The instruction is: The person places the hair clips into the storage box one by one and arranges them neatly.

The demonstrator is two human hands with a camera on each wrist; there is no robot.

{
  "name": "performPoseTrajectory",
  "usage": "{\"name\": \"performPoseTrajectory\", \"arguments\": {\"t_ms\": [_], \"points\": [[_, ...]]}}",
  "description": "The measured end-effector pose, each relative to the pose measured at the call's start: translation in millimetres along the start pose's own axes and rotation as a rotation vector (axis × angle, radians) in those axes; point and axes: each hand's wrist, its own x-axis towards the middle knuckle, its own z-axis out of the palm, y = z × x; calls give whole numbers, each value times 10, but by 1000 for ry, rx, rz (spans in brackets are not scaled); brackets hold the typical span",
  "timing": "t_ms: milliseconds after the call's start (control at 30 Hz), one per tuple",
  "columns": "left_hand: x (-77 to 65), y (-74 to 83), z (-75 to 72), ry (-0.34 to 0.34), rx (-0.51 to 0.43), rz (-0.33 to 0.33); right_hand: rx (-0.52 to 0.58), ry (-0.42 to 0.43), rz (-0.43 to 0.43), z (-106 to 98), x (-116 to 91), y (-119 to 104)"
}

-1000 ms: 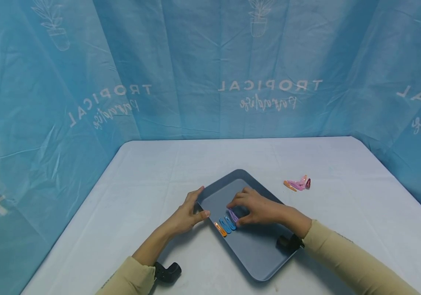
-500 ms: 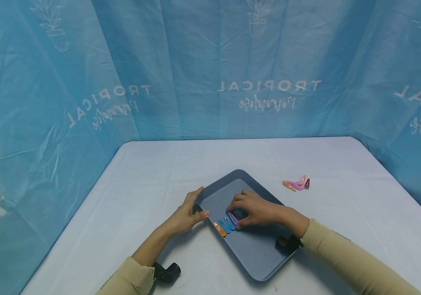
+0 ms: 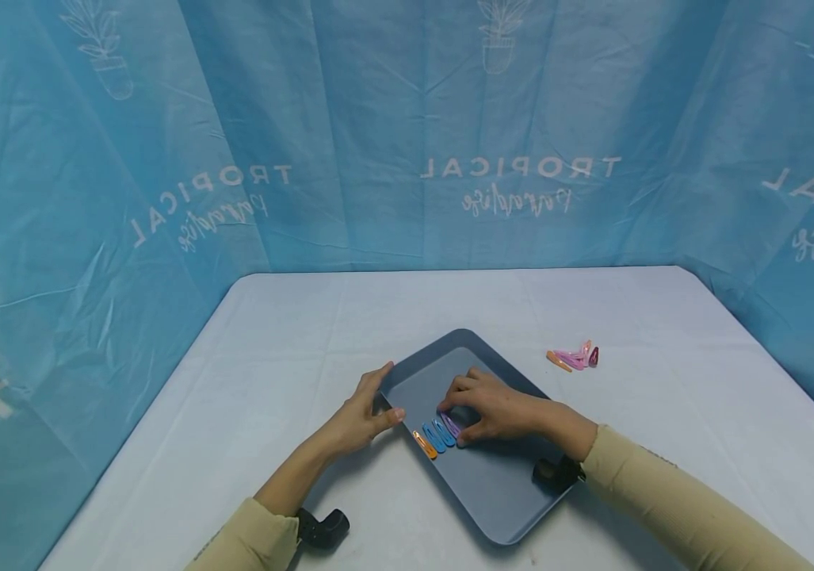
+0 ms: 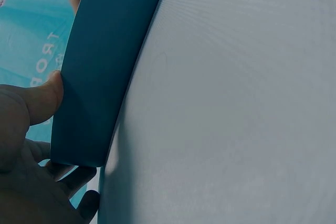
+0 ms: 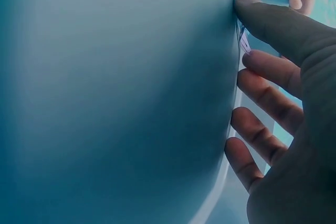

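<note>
A grey-blue rectangular tray (image 3: 502, 496) lies diagonally on the table. My left hand (image 3: 358, 415) holds its left corner, thumb on the rim and the other fingers round the corner in the left wrist view. My right hand (image 3: 495, 406) is inside the tray, pinching a purple snap hair clip (image 3: 451, 425) between thumb and index finger, against the tray floor. That clip also peeks out between the fingertips in the right wrist view. Beside it, two blue hair clips (image 3: 438, 435) and an orange hair clip (image 3: 425, 445) form a row along the tray's left side.
Behind the tray to the right, a small pile of pink, orange and dark red hair clips (image 3: 575, 357) lies on the white-covered table (image 3: 307, 333). A blue printed curtain (image 3: 378, 159) hangs behind and at the sides.
The purple clip has shifted slightly downward under my right fingers, closer in line with the blue clips. My left hand stays at the tray corner.
</note>
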Motion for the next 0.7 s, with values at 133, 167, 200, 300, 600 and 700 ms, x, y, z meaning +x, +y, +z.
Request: {"name": "performPoseTrajectory", "arguments": {"t_ms": [133, 167, 200, 300, 600, 700], "points": [[-7, 3, -1, 2, -5, 10, 8, 3, -3, 5, 0, 4], [-9, 2, -2, 1, -7, 11, 7, 5, -6, 8, 0, 6], [-7, 0, -1, 1, -8, 13, 7, 8, -9, 7, -1, 5], [-2, -10, 1, 1, -5, 17, 14, 8, -5, 8, 1, 6], [-1, -8, 4, -2, -3, 7, 29, -11, 22, 9, 0, 7], [-7, 4, 2, 0, -4, 13, 39, -18, 32, 4, -1, 7]]}}
